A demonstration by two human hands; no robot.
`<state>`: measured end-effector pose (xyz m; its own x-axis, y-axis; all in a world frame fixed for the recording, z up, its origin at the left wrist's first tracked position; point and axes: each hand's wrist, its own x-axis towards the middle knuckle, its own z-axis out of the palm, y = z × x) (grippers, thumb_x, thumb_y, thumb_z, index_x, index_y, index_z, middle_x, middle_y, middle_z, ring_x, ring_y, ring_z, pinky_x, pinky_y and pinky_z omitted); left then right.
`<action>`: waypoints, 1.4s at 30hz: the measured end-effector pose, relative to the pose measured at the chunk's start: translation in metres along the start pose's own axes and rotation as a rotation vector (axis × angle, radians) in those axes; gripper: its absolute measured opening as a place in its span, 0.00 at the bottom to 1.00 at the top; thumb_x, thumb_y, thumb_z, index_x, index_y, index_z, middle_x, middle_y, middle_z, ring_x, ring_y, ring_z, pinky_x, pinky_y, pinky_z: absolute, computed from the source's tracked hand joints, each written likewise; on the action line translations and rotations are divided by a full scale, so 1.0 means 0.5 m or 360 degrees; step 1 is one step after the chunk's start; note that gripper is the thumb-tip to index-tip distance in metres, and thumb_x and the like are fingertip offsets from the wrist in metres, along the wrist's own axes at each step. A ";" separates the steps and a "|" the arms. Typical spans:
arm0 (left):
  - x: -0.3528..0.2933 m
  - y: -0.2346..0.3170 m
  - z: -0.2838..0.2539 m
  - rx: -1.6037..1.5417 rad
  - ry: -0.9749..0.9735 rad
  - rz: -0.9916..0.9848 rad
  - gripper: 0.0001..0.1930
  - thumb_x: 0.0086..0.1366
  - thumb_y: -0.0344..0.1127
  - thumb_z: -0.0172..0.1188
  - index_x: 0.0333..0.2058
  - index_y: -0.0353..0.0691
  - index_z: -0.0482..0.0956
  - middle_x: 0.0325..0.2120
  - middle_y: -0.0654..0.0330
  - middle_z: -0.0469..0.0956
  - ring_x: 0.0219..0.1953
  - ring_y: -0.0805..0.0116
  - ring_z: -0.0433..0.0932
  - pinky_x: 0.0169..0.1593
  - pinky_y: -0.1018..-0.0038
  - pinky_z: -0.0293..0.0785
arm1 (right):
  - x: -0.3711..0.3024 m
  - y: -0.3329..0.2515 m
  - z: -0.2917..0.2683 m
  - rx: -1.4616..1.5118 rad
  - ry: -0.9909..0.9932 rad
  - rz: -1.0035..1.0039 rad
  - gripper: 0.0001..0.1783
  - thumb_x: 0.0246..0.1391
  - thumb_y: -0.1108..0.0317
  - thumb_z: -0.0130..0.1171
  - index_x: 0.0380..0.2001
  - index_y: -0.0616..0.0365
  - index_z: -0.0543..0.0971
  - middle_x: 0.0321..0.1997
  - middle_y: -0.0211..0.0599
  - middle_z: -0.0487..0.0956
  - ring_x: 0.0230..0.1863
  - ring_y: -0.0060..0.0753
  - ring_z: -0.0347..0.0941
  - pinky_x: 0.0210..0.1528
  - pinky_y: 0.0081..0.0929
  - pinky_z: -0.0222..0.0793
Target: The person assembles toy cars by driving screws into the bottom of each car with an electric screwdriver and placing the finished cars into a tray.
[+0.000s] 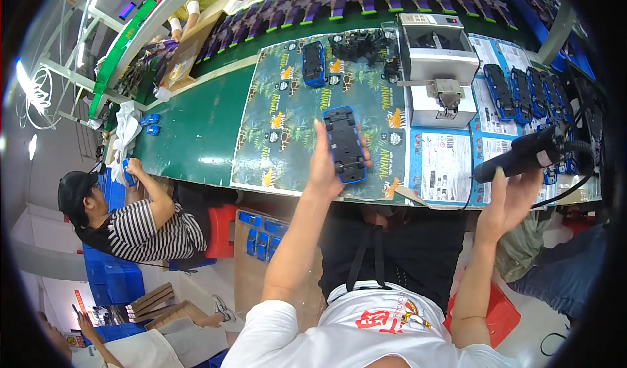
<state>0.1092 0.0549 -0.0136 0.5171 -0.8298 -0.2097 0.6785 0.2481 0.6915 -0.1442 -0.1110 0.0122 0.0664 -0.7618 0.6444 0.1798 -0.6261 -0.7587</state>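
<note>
My left hand (324, 165) grips a blue toy car (346, 144) over the patterned mat, its black underside turned up. At the right, my right hand (508, 201) holds a black electric screwdriver (522, 156) from below. The thumb lies along its near side, and the other fingers are partly hidden behind it. The screwdriver points left, its thin bit over the table's front edge, and a black cable trails from its back end. Another upturned blue toy car (313, 64) lies farther back on the mat, beside a heap of small black parts (359, 47).
A grey metal machine (437, 58) stands at the back of the table. Several upturned toy cars (499, 94) line up to its right. Purple and green pieces (336, 9) run along the far belt. A person in a striped shirt (157, 227) works at the left.
</note>
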 end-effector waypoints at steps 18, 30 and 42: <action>-0.005 -0.035 -0.009 0.0076 0.0062 0.0290 0.36 0.72 0.67 0.30 0.53 0.39 0.70 0.36 0.55 0.78 0.35 0.62 0.80 0.41 0.67 0.80 | -0.117 -0.012 0.204 0.0111 -0.1185 -0.0323 0.37 0.38 0.76 0.67 0.57 0.57 0.74 0.57 0.42 0.76 0.60 0.47 0.70 0.60 0.44 0.66; -0.010 -0.035 0.006 0.0103 0.0080 0.0317 0.36 0.72 0.67 0.30 0.51 0.39 0.71 0.34 0.55 0.78 0.33 0.62 0.81 0.37 0.66 0.81 | -0.121 -0.003 0.203 0.0149 -0.0968 -0.0398 0.29 0.37 0.79 0.67 0.49 0.62 0.78 0.47 0.41 0.83 0.49 0.47 0.77 0.50 0.38 0.74; -0.014 -0.036 0.000 0.0096 -0.0016 0.0313 0.35 0.72 0.66 0.31 0.52 0.39 0.70 0.35 0.55 0.78 0.34 0.62 0.81 0.37 0.65 0.82 | -0.123 -0.017 0.205 0.0149 -0.0923 -0.0213 0.23 0.39 0.80 0.63 0.45 0.63 0.80 0.43 0.42 0.83 0.47 0.45 0.78 0.51 0.39 0.72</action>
<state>0.0935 0.0565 -0.0245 0.6312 -0.7733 -0.0601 0.5323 0.3755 0.7587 -0.0491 -0.0420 -0.0113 0.5568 -0.4460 0.7007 0.3075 -0.6730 -0.6727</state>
